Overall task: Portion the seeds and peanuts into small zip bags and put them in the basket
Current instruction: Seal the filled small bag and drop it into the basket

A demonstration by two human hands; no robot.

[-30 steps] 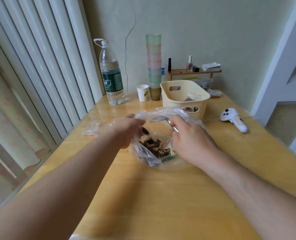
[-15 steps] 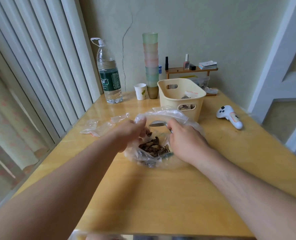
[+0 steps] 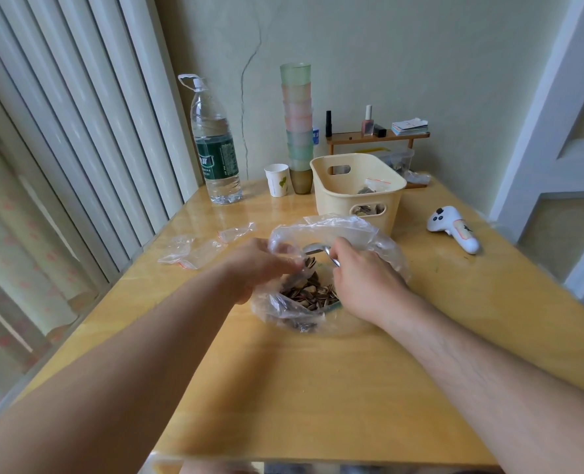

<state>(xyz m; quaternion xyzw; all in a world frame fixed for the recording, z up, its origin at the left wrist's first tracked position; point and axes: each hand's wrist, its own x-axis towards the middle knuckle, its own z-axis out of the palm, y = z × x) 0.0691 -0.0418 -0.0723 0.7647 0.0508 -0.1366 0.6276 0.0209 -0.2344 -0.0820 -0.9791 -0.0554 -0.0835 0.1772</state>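
A large clear plastic bag [image 3: 369, 234] of striped sunflower seeds [image 3: 312, 293] lies open at the table's centre. My left hand [image 3: 258, 268] pinches a small zip bag [image 3: 287, 252] at the big bag's mouth, with a few seeds showing at its fingertips. My right hand [image 3: 362, 278] grips a metal spoon [image 3: 317, 249] whose bowl is level with the small bag's opening. Behind them stands a cream basket [image 3: 359, 195] holding filled small bags.
Several empty small zip bags [image 3: 194, 249] lie to the left on the wooden table [image 3: 317, 388]. A water bottle [image 3: 215, 148], a paper cup [image 3: 277, 179], a stack of coloured cups [image 3: 297, 124], a small shelf [image 3: 376, 136] and a white controller [image 3: 454, 229] stand around the back and right.
Both hands have stayed at the mouth of the big bag. The spoon sits a little higher beside the small zip bag, and the camera has tilted slightly.
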